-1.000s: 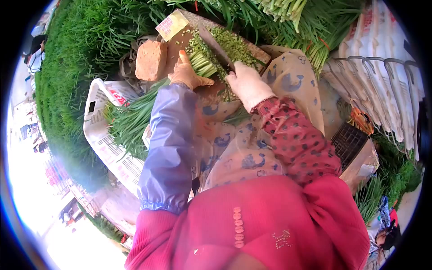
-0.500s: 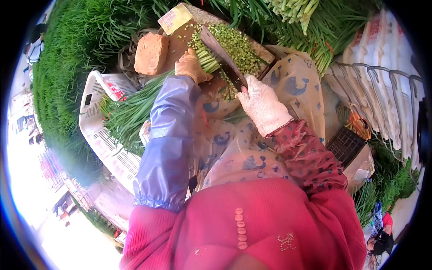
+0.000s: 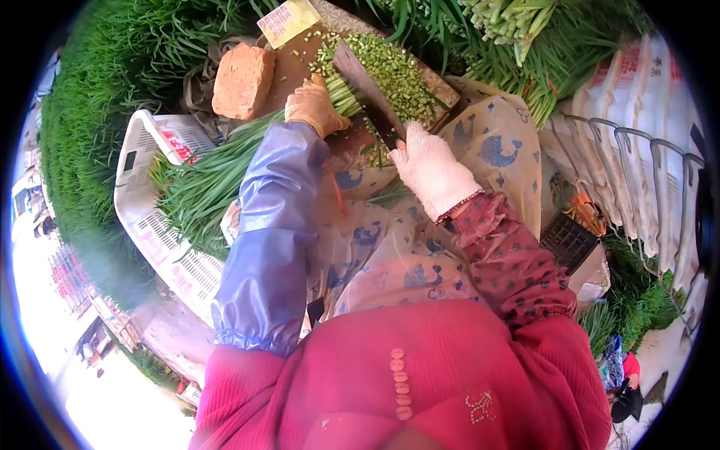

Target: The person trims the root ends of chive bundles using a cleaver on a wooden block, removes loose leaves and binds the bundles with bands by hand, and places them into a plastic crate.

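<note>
My left hand (image 3: 315,107), in a tan glove, is closed around a bunch of long green stalks that look like garlic chives (image 3: 225,169). Their leafy ends trail left over a white crate (image 3: 142,191), and the cut ends stick out past my fingers. In a pale knitted glove, my right hand (image 3: 431,165) grips the handle of a cleaver (image 3: 367,86). Its dark blade stands right at the stalks' cut ends. Short chopped pieces (image 3: 394,67) lie heaped beyond the blade on a wooden board (image 3: 289,79).
An orange-brown brick (image 3: 242,81) and a yellow printed card (image 3: 288,22) lie on the board. Dense green leaves (image 3: 90,150) fill the left side. Bundled stalks (image 3: 517,22) lie at the top right, near hanging white bags (image 3: 630,150). A patterned apron (image 3: 427,247) covers my lap.
The view has shifted slightly, so the scene sits a little further left and up. Both hands keep their grips, and the cleaver stays by the stalks' cut ends.
</note>
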`<state>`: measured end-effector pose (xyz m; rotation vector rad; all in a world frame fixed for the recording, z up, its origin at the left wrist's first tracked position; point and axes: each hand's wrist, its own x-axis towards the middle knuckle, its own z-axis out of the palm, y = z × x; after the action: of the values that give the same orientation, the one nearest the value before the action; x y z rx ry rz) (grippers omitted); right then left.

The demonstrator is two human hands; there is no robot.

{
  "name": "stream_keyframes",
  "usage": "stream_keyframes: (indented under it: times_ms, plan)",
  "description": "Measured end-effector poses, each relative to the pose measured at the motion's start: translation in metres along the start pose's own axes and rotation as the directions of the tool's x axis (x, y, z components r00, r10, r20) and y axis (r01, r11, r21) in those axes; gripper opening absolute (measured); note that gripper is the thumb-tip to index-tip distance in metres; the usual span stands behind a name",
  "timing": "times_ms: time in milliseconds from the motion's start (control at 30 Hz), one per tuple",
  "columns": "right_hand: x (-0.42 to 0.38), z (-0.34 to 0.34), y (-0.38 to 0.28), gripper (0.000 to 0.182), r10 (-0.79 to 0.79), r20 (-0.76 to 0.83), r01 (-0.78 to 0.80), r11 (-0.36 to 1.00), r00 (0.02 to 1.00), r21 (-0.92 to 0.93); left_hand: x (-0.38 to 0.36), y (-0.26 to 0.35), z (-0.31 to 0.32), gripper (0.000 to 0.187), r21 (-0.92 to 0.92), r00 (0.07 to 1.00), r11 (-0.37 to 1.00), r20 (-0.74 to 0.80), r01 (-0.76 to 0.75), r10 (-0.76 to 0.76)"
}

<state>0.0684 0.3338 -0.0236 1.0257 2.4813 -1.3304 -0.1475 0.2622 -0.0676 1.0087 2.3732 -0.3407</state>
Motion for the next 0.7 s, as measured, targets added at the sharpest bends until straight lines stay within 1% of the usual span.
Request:
stream_keyframes:
  times_ms: [33, 100, 133, 167, 200, 233, 267, 300, 367, 400, 433, 467, 500, 533, 567, 600, 633, 667, 700]
  plan:
    - [0.004, -0.003, -0.003, 0.025, 0.003, 0.007, -0.003, 1.000, 1.000, -0.007, 0.001, 0.000, 0.002, 0.097, 0.022, 1.000, 1.000, -0.013, -0.009, 0.009]
    - [0.018, -0.007, -0.013, 0.026, 0.081, 0.097, -0.075, 0.995, 0.992, -0.060, 0.002, 0.000, 0.004, 0.095, 0.039, 1.000, 0.999, -0.021, -0.011, 0.012]
    - [0.033, 0.001, -0.015, 0.032, 0.069, 0.143, -0.061, 0.996, 0.987, -0.062, 0.004, 0.001, 0.005, 0.095, 0.045, 1.000, 0.999, -0.016, 0.004, -0.004]
    - [0.051, 0.011, -0.022, 0.032, 0.125, 0.150, -0.109, 0.988, 0.981, -0.111, 0.005, 0.004, 0.005, 0.095, 0.053, 1.000, 0.999, -0.010, 0.014, -0.013]
    - [0.066, 0.014, -0.038, 0.031, 0.185, 0.170, -0.171, 0.981, 0.968, -0.092, 0.006, 0.004, 0.009, 0.095, 0.052, 1.000, 0.999, -0.010, 0.004, -0.003]
    - [0.082, 0.023, -0.044, 0.029, 0.169, 0.149, -0.159, 0.984, 0.974, -0.078, 0.009, 0.002, 0.015, 0.097, 0.026, 0.998, 0.999, -0.045, 0.033, -0.032]
    - [0.098, 0.028, -0.048, 0.028, 0.146, 0.114, -0.132, 0.984, 0.983, -0.118, 0.011, 0.001, 0.020, 0.099, 0.004, 0.995, 0.998, -0.081, 0.062, -0.061]
    - [0.112, 0.033, -0.048, 0.028, 0.113, 0.094, -0.106, 0.991, 0.989, -0.077, 0.009, 0.000, 0.024, 0.099, 0.022, 0.995, 0.998, -0.090, 0.053, -0.051]
    - [0.113, 0.029, -0.043, 0.027, 0.087, 0.071, -0.084, 0.996, 0.994, -0.042, 0.008, -0.002, 0.014, 0.111, -0.044, 0.995, 0.998, -0.084, 0.049, -0.052]
    - [0.104, 0.020, -0.042, 0.028, 0.119, 0.094, -0.121, 0.993, 0.988, 0.010, 0.003, -0.006, 0.001, 0.131, -0.072, 1.000, 0.997, 0.011, -0.024, 0.025]
    - [0.097, 0.008, -0.038, 0.028, 0.143, 0.122, -0.150, 0.987, 0.982, 0.055, -0.005, -0.017, 0.002, 0.148, -0.097, 0.978, 0.978, -0.117, -0.186, 0.174]
    - [0.097, 0.009, -0.023, 0.030, 0.180, 0.176, -0.196, 0.977, 0.968, 0.081, -0.010, -0.023, 0.004, 0.150, 0.015, 0.987, 0.989, -0.066, -0.144, 0.145]
    - [0.097, 0.019, -0.001, 0.032, 0.188, 0.153, -0.209, 0.968, 0.970, 0.139, -0.026, -0.023, -0.004, 0.153, 0.125, 0.995, 0.987, -0.008, -0.101, 0.103]
    - [0.078, 0.001, -0.004, 0.033, 0.227, 0.152, -0.243, 0.965, 0.962, 0.095, -0.033, -0.035, 0.005, 0.153, 0.132, 0.995, 0.987, -0.014, -0.093, 0.096]
    - [0.063, -0.012, -0.005, 0.036, 0.269, 0.205, -0.285, 0.957, 0.941, 0.053, -0.036, -0.053, 0.020, 0.153, 0.095, 0.994, 0.993, -0.076, -0.070, 0.077]
    - [0.059, -0.008, 0.006, 0.039, 0.299, 0.186, -0.298, 0.954, 0.936, -0.034, -0.037, -0.064, 0.026, 0.154, 0.058, 0.988, 0.997, -0.141, -0.052, 0.060]
    - [0.057, -0.001, 0.014, 0.042, 0.327, 0.162, -0.310, 0.943, 0.931, -0.120, -0.040, -0.061, 0.018, 0.154, 0.065, 0.986, 0.997, -0.154, -0.050, 0.059]
    - [0.053, 0.006, 0.020, 0.043, 0.274, 0.058, -0.257, 0.945, 0.960, -0.202, -0.041, -0.055, 0.010, 0.148, 0.068, 1.000, 0.997, -0.015, 0.025, -0.024]
    - [0.044, 0.007, 0.020, 0.043, 0.205, -0.046, -0.210, 0.934, 0.978, -0.288, -0.043, -0.049, 0.002, 0.141, 0.077, 0.987, 0.992, 0.119, 0.101, -0.109]
